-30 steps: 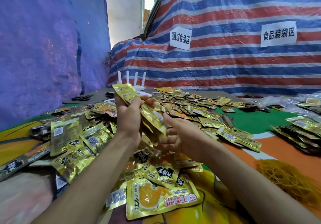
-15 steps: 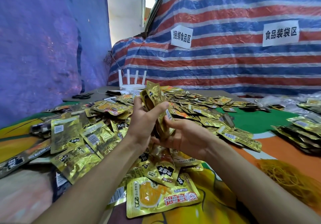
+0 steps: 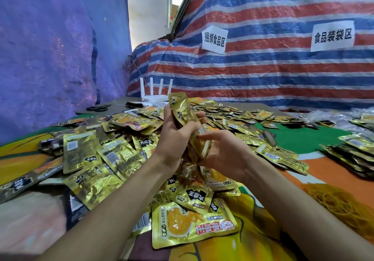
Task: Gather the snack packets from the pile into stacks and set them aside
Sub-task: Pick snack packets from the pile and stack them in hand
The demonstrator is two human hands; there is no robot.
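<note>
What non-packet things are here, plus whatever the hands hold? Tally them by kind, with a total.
Paper signs: 2
White router: 1
Black scissors: 1
Rubber band heap: 1
Held packet stack: 1
Total: 6

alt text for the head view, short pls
Two hands hold a roughly upright stack of gold snack packets over a big loose pile of packets. The left hand grips its middle, the right hand its lower end. Stacked packets and yellow rubber bands lie to the right.
</note>
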